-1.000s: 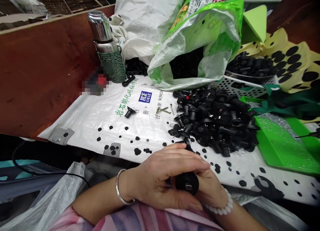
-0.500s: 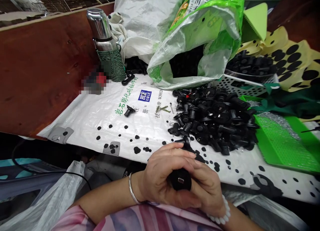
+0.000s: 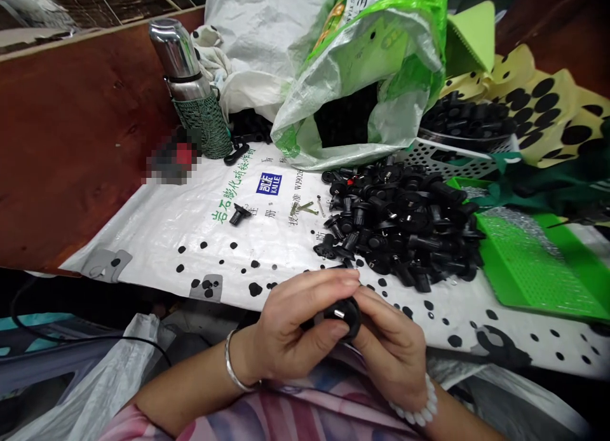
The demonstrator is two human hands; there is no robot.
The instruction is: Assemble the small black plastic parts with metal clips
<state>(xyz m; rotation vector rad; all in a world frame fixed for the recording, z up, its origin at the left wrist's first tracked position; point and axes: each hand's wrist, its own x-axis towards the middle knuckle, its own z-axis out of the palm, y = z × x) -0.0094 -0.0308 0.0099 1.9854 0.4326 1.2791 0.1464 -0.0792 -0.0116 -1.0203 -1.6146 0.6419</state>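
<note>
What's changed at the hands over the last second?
The left hand and right hand have lifted the round black plastic part toward the table edge and turned its metal-slotted face upward; neither let go. The pile of black plastic parts and green mesh tray stayed put.

The left hand [image 3: 293, 323] and right hand [image 3: 388, 355] come together low in front of the body, both closed in a grip. The left fingers [image 3: 314, 287] curl across the top, its thumb [image 3: 326, 332] beneath, while the right fingers [image 3: 381, 314] bend in from the other side. Both forearms [image 3: 185, 384] angle inward.
</note>
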